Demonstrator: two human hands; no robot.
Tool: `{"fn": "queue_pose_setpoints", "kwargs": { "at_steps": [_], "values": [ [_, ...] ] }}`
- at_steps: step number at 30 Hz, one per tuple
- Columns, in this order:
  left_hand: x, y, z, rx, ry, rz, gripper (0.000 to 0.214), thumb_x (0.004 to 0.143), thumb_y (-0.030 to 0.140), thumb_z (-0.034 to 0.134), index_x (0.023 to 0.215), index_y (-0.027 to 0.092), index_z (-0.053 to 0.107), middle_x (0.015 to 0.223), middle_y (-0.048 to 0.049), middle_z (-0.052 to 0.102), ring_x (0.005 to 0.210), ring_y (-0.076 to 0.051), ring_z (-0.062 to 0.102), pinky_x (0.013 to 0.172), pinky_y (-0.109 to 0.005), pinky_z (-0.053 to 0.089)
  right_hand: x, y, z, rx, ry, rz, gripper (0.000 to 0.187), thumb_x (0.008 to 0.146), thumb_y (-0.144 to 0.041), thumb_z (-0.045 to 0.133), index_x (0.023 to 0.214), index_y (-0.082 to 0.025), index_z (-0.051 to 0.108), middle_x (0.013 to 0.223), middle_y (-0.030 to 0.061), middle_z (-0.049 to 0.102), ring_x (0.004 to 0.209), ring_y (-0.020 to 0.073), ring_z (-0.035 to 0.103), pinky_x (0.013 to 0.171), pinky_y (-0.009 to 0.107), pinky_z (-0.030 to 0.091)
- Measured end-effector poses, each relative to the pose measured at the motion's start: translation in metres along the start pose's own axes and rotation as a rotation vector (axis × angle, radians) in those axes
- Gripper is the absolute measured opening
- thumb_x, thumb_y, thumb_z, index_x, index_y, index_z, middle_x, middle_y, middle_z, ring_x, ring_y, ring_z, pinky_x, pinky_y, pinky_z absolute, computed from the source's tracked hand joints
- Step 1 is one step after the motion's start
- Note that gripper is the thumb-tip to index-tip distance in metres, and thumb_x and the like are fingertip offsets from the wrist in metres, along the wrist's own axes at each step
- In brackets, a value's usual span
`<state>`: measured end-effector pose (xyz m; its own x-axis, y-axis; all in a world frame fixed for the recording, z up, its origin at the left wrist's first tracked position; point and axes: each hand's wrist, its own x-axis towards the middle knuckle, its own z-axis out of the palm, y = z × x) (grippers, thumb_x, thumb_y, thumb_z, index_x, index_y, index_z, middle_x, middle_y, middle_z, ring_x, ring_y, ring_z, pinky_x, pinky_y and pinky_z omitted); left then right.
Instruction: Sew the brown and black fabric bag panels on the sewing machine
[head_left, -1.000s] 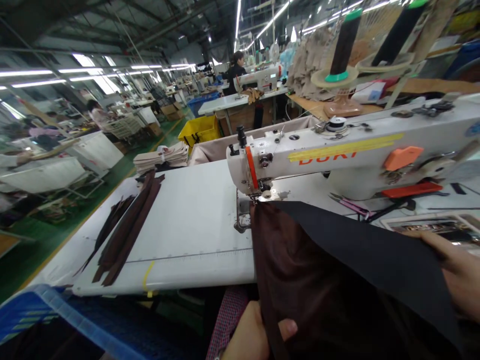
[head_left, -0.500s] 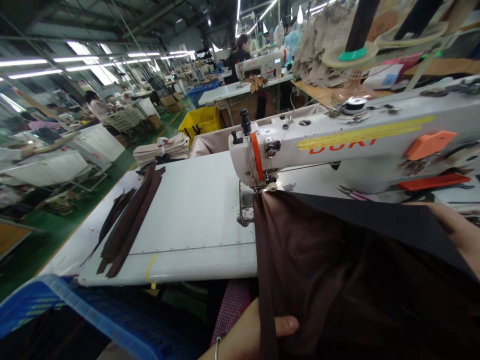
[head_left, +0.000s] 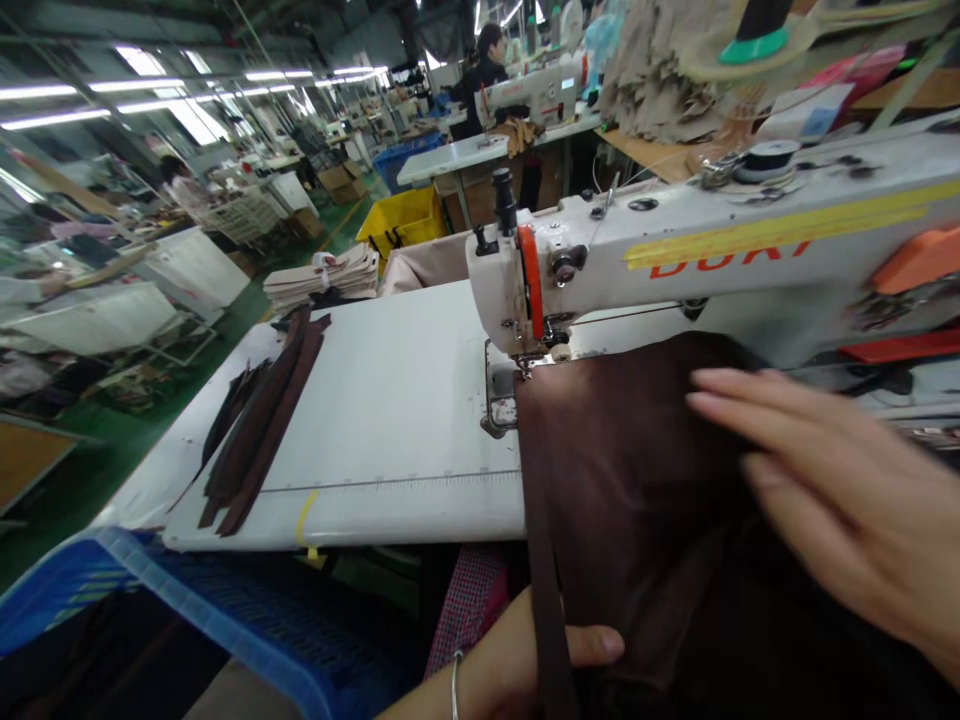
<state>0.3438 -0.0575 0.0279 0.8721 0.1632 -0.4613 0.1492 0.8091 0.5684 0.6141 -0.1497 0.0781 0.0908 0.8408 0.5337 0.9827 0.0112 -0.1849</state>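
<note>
A dark brown, slightly shiny fabric panel [head_left: 622, 470] lies under the needle area of a white sewing machine [head_left: 592, 275] and hangs over the table's front edge. Along its left side runs a narrow brown strip [head_left: 541, 520], leading up to the presser foot [head_left: 525, 368]. My left hand [head_left: 517, 650] grips strip and panel low down, thumb on top, the other fingers hidden beneath. Over the panel's right part, my right hand [head_left: 840, 490] is stretched out flat, somewhat blurred; whether it presses on the fabric I cannot tell.
Several brown strips [head_left: 274, 430] lie on the left of the white table [head_left: 405, 400]. A blue basket [head_left: 202, 610] stands at the front left. Beyond are stacked beige pieces [head_left: 322, 275], a yellow bin [head_left: 405, 222] and a person [head_left: 480, 80] at another machine.
My right hand has come from the panel's far right edge onto its top, moving left. The panel's raised dark flap now lies flatter. My left hand keeps its hold.
</note>
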Motion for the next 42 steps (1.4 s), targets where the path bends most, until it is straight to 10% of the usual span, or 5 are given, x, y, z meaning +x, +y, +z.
{"fn": "queue_pose_setpoints", "kwargs": {
  "at_steps": [8, 14, 17, 20, 42],
  "values": [
    [0.001, 0.006, 0.002, 0.224, -0.056, 0.108, 0.047, 0.078, 0.04, 0.079, 0.118, 0.017, 0.069, 0.128, -0.0103, 0.066, 0.123, -0.033, 0.059, 0.113, -0.049, 0.038, 0.009, -0.024, 0.076, 0.077, -0.255, -0.251, 0.053, 0.095, -0.016, 0.049, 0.148, -0.019, 0.044, 0.152, 0.007, 0.047, 0.142, 0.0221, 0.04, 0.119, 0.045, 0.035],
    [-0.026, 0.045, -0.012, 1.433, 0.606, 0.472, 0.045, 0.072, 0.037, 0.084, 0.106, 0.014, 0.064, 0.102, -0.0106, 0.067, 0.105, -0.032, 0.061, 0.098, -0.05, 0.05, -0.002, -0.043, 0.073, 0.213, -0.367, -0.299, 0.051, 0.098, -0.021, 0.048, 0.149, -0.028, 0.043, 0.151, 0.0, 0.048, 0.139, 0.0185, 0.044, 0.117, 0.045, 0.038],
    [-0.026, 0.072, -0.022, 1.865, 0.466, 0.774, 0.033, 0.092, 0.024, 0.062, 0.123, 0.015, 0.059, 0.121, -0.0146, 0.063, 0.116, -0.028, 0.057, 0.104, -0.048, 0.047, 0.0, -0.039, 0.075, 0.261, -0.334, -0.278, 0.049, 0.097, -0.02, 0.049, 0.145, -0.029, 0.048, 0.147, 0.0012, 0.053, 0.135, 0.0196, 0.049, 0.115, 0.045, 0.04],
    [-0.013, 0.091, -0.029, 1.823, 0.196, 0.781, 0.024, 0.101, 0.019, 0.047, 0.116, 0.016, 0.065, 0.109, -0.0087, 0.068, 0.103, -0.02, 0.061, 0.096, -0.036, 0.051, 0.002, -0.037, 0.075, 0.31, -0.329, -0.265, 0.046, 0.097, -0.018, 0.049, 0.141, -0.029, 0.053, 0.143, 0.0019, 0.056, 0.132, 0.0202, 0.052, 0.114, 0.045, 0.04],
    [0.004, 0.107, -0.039, 1.694, 0.109, 0.706, 0.025, 0.099, 0.029, 0.052, 0.083, 0.015, 0.066, 0.102, -0.009, 0.064, 0.101, -0.021, 0.059, 0.092, -0.036, 0.049, 0.004, -0.035, 0.072, 0.327, -0.368, -0.262, 0.043, 0.097, -0.021, 0.048, 0.139, -0.03, 0.054, 0.142, 0.0015, 0.057, 0.129, 0.0217, 0.052, 0.11, 0.047, 0.04]
  ]
}}
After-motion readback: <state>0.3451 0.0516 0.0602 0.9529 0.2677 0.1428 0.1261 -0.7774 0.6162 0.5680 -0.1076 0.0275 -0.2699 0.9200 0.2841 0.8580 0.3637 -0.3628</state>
